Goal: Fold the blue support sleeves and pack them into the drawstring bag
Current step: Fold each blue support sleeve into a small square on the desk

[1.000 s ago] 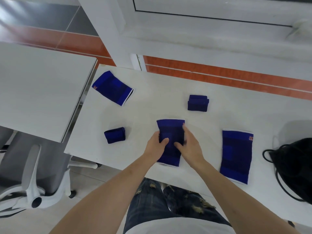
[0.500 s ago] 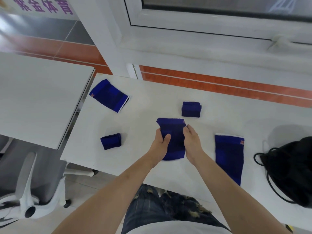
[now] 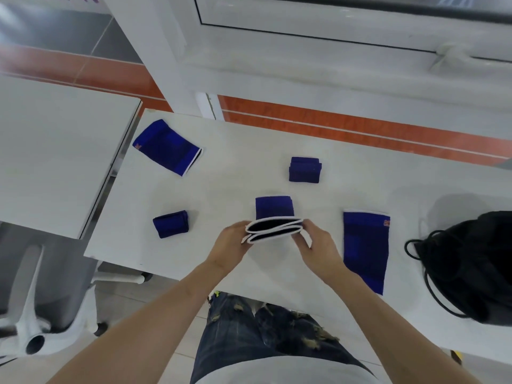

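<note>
A blue support sleeve [image 3: 273,208] lies mid-table with its near, white-edged end lifted and bent back toward its far end. My left hand [image 3: 231,242] grips that raised end on the left and my right hand [image 3: 314,242] grips it on the right. Two small folded blue sleeves rest on the table, one at the left [image 3: 171,224] and one farther back [image 3: 304,169]. One flat sleeve [image 3: 365,249] lies to the right, another flat sleeve [image 3: 167,146] at the far left corner. The black drawstring bag [image 3: 473,266] sits at the table's right edge.
The white table [image 3: 238,173] stands against a wall with an orange stripe below a window. A second white table [image 3: 55,151] adjoins it on the left. A white office chair base [image 3: 33,322] is on the floor at lower left. My jeans-clad legs are under the near edge.
The middle sleeve lay flat under both hands a second ago. Now its near end is lifted off the table and turned up, showing the white trim and dark opening.
</note>
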The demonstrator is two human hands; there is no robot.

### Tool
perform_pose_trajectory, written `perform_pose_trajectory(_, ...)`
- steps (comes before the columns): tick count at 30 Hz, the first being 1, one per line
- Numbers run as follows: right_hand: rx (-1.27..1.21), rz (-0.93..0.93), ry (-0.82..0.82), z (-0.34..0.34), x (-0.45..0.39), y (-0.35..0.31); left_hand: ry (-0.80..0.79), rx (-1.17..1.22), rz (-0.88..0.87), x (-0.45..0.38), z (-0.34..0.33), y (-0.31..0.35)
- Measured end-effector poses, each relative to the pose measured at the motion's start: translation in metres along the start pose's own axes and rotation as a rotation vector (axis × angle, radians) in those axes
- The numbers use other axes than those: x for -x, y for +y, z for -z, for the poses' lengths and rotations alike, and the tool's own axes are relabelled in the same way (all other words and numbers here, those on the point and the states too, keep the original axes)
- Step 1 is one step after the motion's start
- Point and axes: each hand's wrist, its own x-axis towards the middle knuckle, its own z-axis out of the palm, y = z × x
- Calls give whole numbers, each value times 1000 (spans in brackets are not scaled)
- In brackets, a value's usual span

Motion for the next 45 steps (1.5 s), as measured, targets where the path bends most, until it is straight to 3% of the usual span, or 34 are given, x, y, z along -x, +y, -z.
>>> perform_pose_trajectory(3, 36, -77, -73, -17, 7, 26, -87, 84, 159, 11, -14, -10)
perform_pose_trajectory(9, 64, -286, -12, -30, -11, 26, 53, 221, 349, 2, -28, 1)
perform_pose_trajectory(14, 102, -378, 52, -38, -27, 33, 52, 260, 480, -10, -32, 4)
perform_pose_trajectory(17, 123, -409, 63, -39, -32, 35, 112, -8, 404, -14, -32, 6)
perform_pose_trajectory(20, 160, -413, 86, -39, -34, 33, 203, -414, 64, -14, -37, 8)
perform_pose_trajectory(22, 305, -293, 175, -38, -32, 32, 135, -565, -129, -14, -43, 4)
perform_pose_trajectory(24, 533, -58, 203, -38, -29, 37, 33, -659, -208, -18, -46, 1)
perform_pose_trajectory(27, 726, 124, 64, -38, -28, 51, -66, -711, -261, -25, -52, 2)
perform_pose_trajectory(33, 833, 47, -163, -43, -30, 78, -194, -701, -202, -28, -64, -20)
perform_pose_trajectory(45, 777, 19, -223, -35, -32, 72, -257, -721, -175, -31, -63, -11)
